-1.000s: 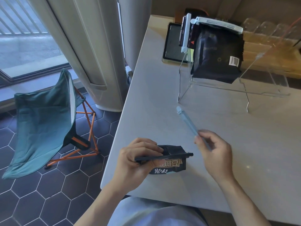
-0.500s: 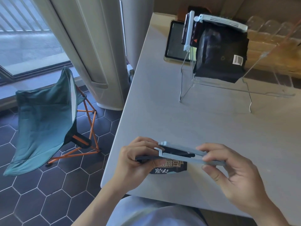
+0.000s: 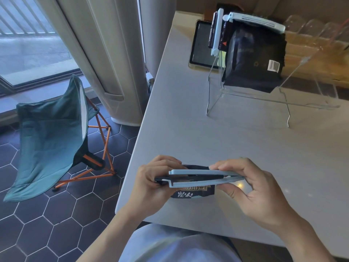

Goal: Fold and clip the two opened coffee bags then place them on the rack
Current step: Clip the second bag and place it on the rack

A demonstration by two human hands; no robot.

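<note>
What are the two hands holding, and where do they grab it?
The left hand pinches the coffee bag's folded top at its left end. The right hand holds the light blue clip by its right end, over the fold.

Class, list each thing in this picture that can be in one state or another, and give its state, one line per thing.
Coffee bag in hand: top folded, not yet clipped shut.
Light blue clip: open, its two arms straddling the fold.
Left hand: grip on the bag's folded end.
Right hand: grip on the clip's hinge end.
Black bag: clipped, hanging on the rack.
Clear rack: upright on the table.
Tablet: screen dark.
</note>
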